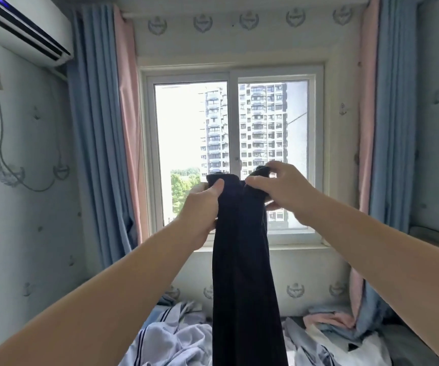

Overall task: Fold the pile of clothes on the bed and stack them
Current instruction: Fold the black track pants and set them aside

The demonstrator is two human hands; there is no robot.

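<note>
- The left hand (203,204) and right hand (279,186) each gripped the top edge of a dark garment (244,260), held up before the window (231,154) and hanging long.
- Below it, the pile of clothes (176,336) lay rumpled and loose on the bed (403,344).
- No folded stack was in view, so the task looked barely started, with most folding left.

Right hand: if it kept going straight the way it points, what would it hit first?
Probably the left hand, just across the dark garment both hands hold; the window lies beyond, but depth is unclear.
</note>
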